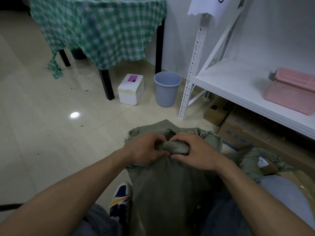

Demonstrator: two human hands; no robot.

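Sack (pixel 170 184) rim rolled, gripped by left hand (pixel 144 150) and right hand (pixel 196 154).
Risk: roll slips loose near bin (pixel 167 89) if either grip eases.

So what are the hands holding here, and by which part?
Both the left hand and right hand grip the grey-green sack by the rolled rim of its mouth.

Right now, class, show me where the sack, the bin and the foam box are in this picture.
sack (pixel 163 184): head view, on its front cloth below the rolled rim.
bin (pixel 166 95): head view, on its outer wall.
foam box (pixel 129 94): head view, on its white front side.
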